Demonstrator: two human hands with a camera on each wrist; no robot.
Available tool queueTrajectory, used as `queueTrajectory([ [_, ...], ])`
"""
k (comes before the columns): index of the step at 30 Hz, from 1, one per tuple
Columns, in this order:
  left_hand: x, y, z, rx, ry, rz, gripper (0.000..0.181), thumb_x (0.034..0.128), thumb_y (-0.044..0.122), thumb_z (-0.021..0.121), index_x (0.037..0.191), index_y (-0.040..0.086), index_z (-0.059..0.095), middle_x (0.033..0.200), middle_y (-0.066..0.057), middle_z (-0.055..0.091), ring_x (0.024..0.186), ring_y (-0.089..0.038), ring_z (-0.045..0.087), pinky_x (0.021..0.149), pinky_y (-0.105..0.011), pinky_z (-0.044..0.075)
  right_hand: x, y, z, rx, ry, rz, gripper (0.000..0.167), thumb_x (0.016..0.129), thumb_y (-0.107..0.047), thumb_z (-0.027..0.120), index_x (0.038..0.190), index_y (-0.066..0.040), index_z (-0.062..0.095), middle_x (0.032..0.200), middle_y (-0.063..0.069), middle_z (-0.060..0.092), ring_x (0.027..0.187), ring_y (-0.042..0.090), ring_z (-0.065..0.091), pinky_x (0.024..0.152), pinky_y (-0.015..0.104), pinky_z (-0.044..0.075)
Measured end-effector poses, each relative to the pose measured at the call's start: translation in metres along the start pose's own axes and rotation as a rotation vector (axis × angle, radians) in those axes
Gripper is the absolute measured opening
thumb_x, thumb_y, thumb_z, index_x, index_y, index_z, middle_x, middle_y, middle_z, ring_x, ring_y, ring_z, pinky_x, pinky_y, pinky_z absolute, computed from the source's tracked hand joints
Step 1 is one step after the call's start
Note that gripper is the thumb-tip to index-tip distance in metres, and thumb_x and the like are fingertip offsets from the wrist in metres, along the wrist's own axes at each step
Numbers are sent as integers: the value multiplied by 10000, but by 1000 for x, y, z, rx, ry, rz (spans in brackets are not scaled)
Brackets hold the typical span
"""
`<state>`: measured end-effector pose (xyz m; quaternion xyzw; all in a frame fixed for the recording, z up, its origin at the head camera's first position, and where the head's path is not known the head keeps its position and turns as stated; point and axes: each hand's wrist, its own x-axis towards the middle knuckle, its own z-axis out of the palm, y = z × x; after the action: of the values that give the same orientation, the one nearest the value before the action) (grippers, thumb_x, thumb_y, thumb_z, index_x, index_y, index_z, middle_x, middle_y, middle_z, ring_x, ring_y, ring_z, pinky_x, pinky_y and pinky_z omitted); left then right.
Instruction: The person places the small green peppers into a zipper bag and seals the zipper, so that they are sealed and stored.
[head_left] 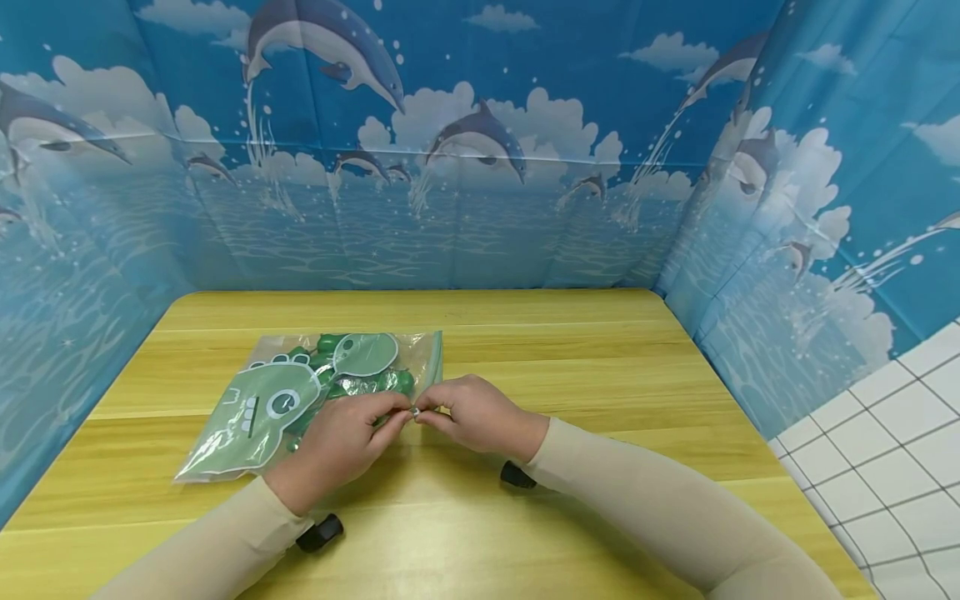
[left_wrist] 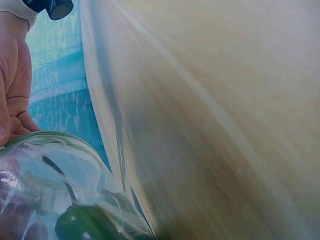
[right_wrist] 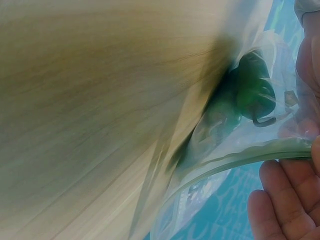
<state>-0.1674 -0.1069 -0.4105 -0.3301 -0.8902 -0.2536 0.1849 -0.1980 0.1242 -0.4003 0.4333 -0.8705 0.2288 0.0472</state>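
Observation:
A clear plastic zip bag (head_left: 225, 442), printed with a pale green cartoon creature, lies on the left half of the table. Inside are several green peppers (right_wrist: 256, 90), one with its stem showing. The bag's green zip strip (head_left: 435, 360) runs along its right side. At the near end of that strip, my left hand (head_left: 341, 437) pinches the bag's edge between thumb and finger. My right hand (head_left: 480, 412) pinches the same edge just to the right, the fingertips almost meeting. A small pale bit shows between them; whether it is a slider I cannot tell.
The yellow wood-grain table (head_left: 570, 358) stretches to the right and behind the bag. A blue dolphin-print curtain (head_left: 465, 225) hangs round its back and sides. Black wrist devices (head_left: 321, 533) sit under both sleeves. White tiles (head_left: 900, 433) show at the right.

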Motion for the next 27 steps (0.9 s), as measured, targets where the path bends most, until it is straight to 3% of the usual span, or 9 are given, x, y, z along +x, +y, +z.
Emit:
queueTrajectory([
  [8, 0, 1, 0, -14, -7, -13, 73, 1020, 206, 702, 1018, 244, 764, 900, 126, 752, 682, 36, 554, 603, -226, 502, 0, 0, -1, -6, 4, -17, 130, 1019, -233, 708, 1085, -150, 782, 998, -47, 803, 775, 2, 683, 697, 136, 518],
  [27, -1, -2, 1, -8, 32, 38, 74, 1010, 170, 704, 1015, 214, 763, 885, 102, 742, 659, 24, 507, 585, -207, 464, 2, 1, -2, -2, 1, -38, 104, 1012, -221, 723, 1068, -160, 787, 1005, -58, 797, 776, 3, 670, 705, 143, 522],
])
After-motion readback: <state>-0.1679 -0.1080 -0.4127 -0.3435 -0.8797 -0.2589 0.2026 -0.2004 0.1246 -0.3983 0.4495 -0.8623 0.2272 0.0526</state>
